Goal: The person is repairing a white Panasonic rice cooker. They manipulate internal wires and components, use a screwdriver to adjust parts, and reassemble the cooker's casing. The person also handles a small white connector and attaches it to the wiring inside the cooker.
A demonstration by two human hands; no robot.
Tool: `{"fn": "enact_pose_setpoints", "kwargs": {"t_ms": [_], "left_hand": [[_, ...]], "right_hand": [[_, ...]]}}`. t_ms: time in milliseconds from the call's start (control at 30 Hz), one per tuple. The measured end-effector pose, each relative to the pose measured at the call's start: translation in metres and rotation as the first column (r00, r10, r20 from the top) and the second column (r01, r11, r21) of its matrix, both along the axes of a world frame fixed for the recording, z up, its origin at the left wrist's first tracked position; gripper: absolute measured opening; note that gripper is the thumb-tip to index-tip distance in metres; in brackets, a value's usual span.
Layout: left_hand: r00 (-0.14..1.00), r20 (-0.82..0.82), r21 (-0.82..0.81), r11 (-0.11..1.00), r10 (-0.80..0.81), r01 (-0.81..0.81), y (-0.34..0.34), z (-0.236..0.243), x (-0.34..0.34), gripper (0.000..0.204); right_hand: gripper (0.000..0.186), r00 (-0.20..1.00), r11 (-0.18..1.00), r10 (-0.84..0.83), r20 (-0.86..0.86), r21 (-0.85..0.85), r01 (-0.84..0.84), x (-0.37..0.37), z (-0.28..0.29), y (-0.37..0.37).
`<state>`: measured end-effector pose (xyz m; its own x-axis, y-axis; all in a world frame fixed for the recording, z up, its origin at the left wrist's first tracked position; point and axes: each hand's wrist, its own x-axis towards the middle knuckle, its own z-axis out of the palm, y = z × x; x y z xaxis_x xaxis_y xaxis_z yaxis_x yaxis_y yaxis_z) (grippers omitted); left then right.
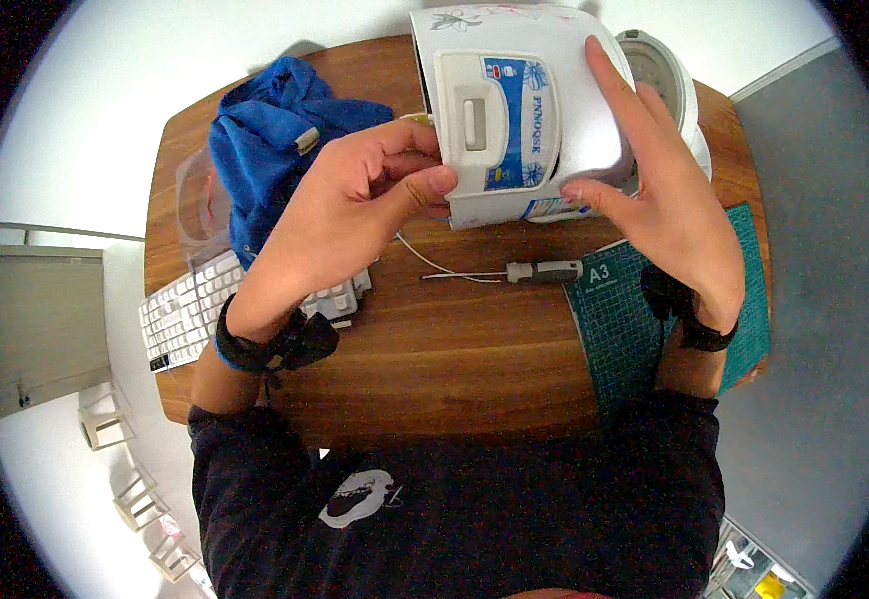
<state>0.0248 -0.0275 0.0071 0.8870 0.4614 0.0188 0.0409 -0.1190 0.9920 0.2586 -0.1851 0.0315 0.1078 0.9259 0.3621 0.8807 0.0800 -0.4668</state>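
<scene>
A silver-white rice cooker body (584,110) lies tipped on its side at the far edge of the table, its panel with a blue label facing me. My left hand (319,205) grips its open left rim, thumb on the outside and fingers curled partly out of sight behind the edge. My right hand (674,195) holds the rounded right end, fingers stretched along the casing and thumb pressed low near the front. A round pale part with a grey ring (682,85) shows behind the body. What lies inside the body is hidden.
A screwdriver (546,272) with a grey-and-white handle lies in front of the cooker, by a thin white cable (424,255). A green cutting mat (619,339) is at right. A blue cloth (280,130), clear plastic piece (195,210) and white keyboard (185,314) are at left.
</scene>
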Motion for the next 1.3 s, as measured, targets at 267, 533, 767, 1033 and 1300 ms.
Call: {"fn": "enact_pose_setpoints", "kwargs": {"t_ms": [267,533,767,1033,1300], "left_hand": [[0.998,-0.062,0.135,0.991,0.000,0.008,-0.002,0.007,0.004,0.020],[0.997,-0.033,0.205,0.977,0.065,-0.057,-0.007,0.008,0.004,0.019],[0.988,-0.085,0.325,0.941,0.132,-0.097,-0.012,0.008,0.004,0.031],[0.990,-0.025,0.289,0.950,0.136,-0.123,0.001,0.009,0.008,0.025],[0.989,-0.053,0.338,0.935,0.135,-0.109,0.008,0.020,0.012,0.033]], "right_hand": [[0.116,0.999,1.000,-0.023,-0.023,-0.012,0.023,-0.012,0.003,0.002],[0.116,1.000,1.000,-0.020,-0.025,-0.006,0.020,-0.013,0.002,0.003],[0.116,0.999,0.999,-0.050,-0.008,0.010,0.050,-0.018,0.000,0.004],[0.117,0.996,0.996,-0.079,-0.052,-0.034,0.077,-0.007,-0.006,0.006],[0.116,0.995,0.995,-0.097,-0.019,-0.004,0.097,-0.010,-0.008,0.007]]}}
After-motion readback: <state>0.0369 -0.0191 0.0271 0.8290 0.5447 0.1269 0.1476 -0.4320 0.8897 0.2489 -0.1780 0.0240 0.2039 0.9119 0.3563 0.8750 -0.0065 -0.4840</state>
